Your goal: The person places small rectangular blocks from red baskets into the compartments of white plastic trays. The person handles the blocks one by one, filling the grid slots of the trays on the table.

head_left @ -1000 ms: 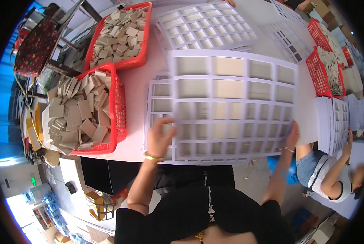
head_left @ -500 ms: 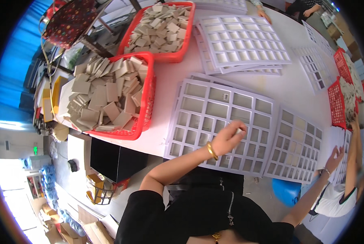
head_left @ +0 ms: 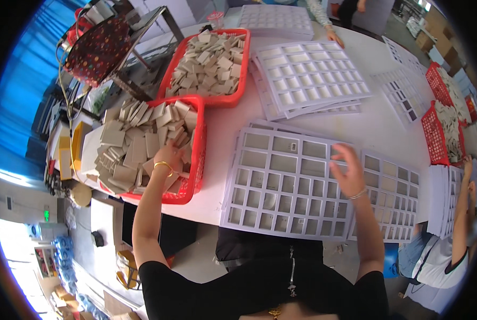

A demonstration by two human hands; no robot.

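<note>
My left hand (head_left: 169,158), with a gold bangle at its wrist, reaches into the pile of flat beige tiles (head_left: 145,143) in the near red basket (head_left: 200,152). Its fingertips are partly lost among the tiles, so whether it grips one is unclear. My right hand (head_left: 347,173) is open over the right side of a white grid frame (head_left: 286,184), fingers apart and holding nothing. The frame lies on another one, and its rectangular compartments look grey inside. Just right of it lies a second grid frame (head_left: 390,186), with beige pieces in some compartments.
Behind the near basket stands another red basket (head_left: 243,69) of tiles. Stacked white frames (head_left: 313,74) lie farther back on the white table (head_left: 222,133), near another person's hand (head_left: 333,36). More red baskets (head_left: 431,136) and a person's arm (head_left: 465,186) are at the right.
My left hand has left the grid frame and gone left into the near basket. My right hand has come from the far right to above the frame.
</note>
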